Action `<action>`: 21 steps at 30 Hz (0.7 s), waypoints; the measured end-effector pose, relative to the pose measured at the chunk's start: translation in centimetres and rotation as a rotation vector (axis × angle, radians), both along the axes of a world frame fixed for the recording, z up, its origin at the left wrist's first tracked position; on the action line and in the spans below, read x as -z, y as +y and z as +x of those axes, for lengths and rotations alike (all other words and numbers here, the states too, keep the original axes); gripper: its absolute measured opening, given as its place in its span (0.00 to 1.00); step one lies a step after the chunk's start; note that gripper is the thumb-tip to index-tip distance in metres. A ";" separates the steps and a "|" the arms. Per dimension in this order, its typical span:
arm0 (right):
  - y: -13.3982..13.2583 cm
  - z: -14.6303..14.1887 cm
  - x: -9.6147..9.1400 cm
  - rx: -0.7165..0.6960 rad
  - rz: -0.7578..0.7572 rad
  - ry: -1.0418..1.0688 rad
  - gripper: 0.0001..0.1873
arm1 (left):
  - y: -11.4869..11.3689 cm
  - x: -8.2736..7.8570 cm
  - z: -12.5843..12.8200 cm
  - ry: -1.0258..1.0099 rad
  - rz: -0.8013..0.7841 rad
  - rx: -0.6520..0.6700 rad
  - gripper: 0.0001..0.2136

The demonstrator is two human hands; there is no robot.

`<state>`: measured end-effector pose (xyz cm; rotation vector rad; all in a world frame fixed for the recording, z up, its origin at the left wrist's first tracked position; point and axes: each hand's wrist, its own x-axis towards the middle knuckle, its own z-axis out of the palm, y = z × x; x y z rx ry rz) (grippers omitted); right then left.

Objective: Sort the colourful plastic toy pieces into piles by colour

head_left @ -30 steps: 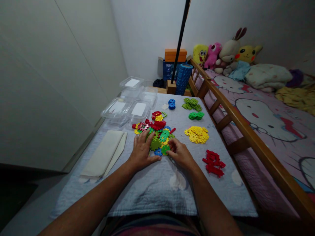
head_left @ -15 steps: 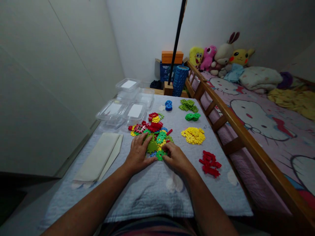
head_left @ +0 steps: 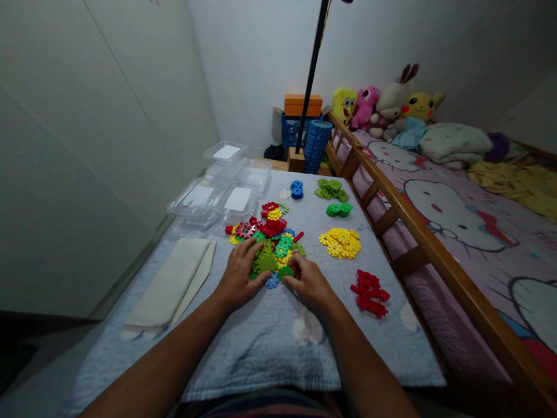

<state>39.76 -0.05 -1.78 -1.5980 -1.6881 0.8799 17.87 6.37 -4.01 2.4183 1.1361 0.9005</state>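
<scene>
Flat plastic snowflake-like building pieces in mixed colours form a heap (head_left: 275,235) at the middle of the cloth-covered table. My left hand (head_left: 238,273) rests at the heap's left side, fingers spread over its edge, next to an olive-green piece (head_left: 264,263). Between thumb and fingers of my right hand (head_left: 308,278) is a round green piece (head_left: 285,272), held at the near edge of the heap. A blue disc (head_left: 272,281) lies between the two hands.
Sorted piles lie to the right: red pieces (head_left: 369,294), yellow discs (head_left: 341,242), green discs (head_left: 339,209), olive pieces (head_left: 331,189) and blue discs (head_left: 296,189). Clear plastic boxes (head_left: 198,200) stand back left, near a folded pale cloth (head_left: 169,283). A wooden bed rail (head_left: 404,232) borders the right.
My right hand has closed on the green disc and lifted it a little off the blue one. My left hand has shifted slightly left, and the view has tilted a bit.
</scene>
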 end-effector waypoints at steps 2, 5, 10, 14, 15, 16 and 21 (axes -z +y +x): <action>0.2 -0.1 0.3 0.030 0.008 0.034 0.12 | 0.1 0.0 -0.1 -0.005 0.004 -0.006 0.29; 0.4 -0.2 0.7 0.078 0.016 0.059 0.12 | 0.1 -0.1 -0.1 -0.014 -0.002 -0.012 0.29; 0.5 -0.1 0.8 0.067 0.008 0.067 0.12 | 0.1 -0.1 -0.1 -0.016 -0.013 -0.014 0.28; 0.4 0.3 0.5 0.012 -0.048 0.144 0.16 | 0.0 0.0 0.0 -0.007 -0.009 -0.014 0.28; 0.3 0.4 0.5 0.004 -0.054 0.159 0.16 | 0.0 0.0 0.1 -0.003 -0.011 -0.015 0.28; 0.3 0.5 0.5 0.001 -0.054 0.171 0.16 | 0.0 0.0 0.1 -0.001 -0.015 -0.017 0.28; 0.6 0.8 0.9 0.074 -0.018 0.246 0.10 | -0.1 -0.2 0.3 -0.001 -0.036 -0.021 0.27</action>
